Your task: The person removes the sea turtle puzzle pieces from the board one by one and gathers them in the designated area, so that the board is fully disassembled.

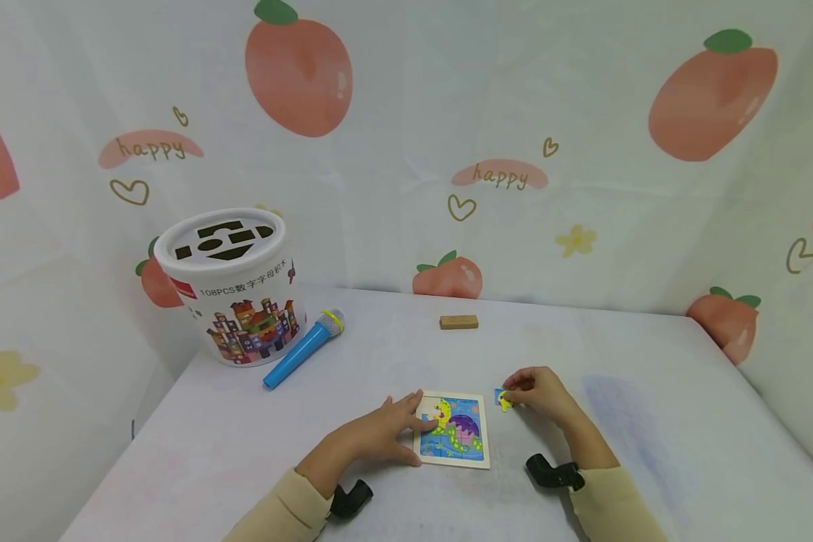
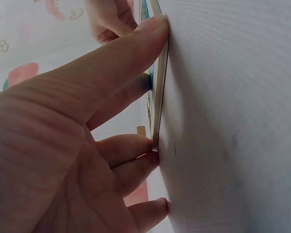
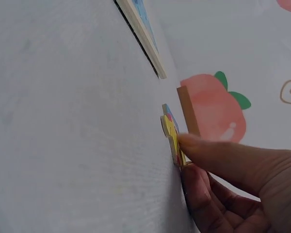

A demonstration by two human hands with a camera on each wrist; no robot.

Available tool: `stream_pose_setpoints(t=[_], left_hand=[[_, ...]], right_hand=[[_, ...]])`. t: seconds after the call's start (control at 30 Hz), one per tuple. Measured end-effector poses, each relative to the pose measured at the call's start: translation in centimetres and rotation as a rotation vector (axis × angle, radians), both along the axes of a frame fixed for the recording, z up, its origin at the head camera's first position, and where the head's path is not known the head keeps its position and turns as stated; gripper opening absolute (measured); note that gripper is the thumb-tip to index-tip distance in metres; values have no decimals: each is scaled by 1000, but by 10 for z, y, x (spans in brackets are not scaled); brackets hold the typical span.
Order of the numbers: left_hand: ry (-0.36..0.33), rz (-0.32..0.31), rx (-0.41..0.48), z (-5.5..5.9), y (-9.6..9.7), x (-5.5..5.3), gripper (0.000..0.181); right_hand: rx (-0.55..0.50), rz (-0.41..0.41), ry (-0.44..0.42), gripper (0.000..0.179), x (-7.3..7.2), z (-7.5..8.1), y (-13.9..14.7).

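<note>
Puzzle piece point(image 1: 502, 400) pinched, right grip point(image 1: 540, 394); left grip point(image 1: 383, 430) touching puzzle point(image 1: 462, 430).

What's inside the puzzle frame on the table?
Inside the puzzle frame are blue, yellow and purple picture pieces; whatever the left hand covers can't be seen.

It looks like a play area. Peach-print fabric point(image 1: 386, 173) hangs along the far edge of a white table point(image 1: 379, 346); a toy-block tub point(image 1: 244, 297) fills its far-left corner.
</note>
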State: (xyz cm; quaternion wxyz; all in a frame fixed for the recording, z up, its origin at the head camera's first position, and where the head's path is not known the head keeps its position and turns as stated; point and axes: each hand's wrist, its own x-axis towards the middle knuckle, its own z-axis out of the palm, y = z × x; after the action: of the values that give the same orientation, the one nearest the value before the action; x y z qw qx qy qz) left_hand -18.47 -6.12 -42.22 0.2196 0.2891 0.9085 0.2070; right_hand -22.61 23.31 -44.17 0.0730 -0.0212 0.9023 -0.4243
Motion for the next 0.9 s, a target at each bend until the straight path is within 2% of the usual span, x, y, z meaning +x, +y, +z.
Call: stream_pose_setpoints(t=[0.2, 0.53, 0.7, 0.9], left_hand=[[0, -2, 1, -1, 0, -1, 61], [3, -10, 4, 0, 0, 0, 61], [8, -1, -8, 3, 2, -1, 61], [67, -37, -52, 6, 9, -1, 59]], right_hand=[[19, 68, 13, 29, 0, 0, 1], [36, 73, 11, 30, 2, 0, 1], [43, 81, 7, 35, 1, 6, 1], [45, 70, 59, 37, 2, 18, -11]])
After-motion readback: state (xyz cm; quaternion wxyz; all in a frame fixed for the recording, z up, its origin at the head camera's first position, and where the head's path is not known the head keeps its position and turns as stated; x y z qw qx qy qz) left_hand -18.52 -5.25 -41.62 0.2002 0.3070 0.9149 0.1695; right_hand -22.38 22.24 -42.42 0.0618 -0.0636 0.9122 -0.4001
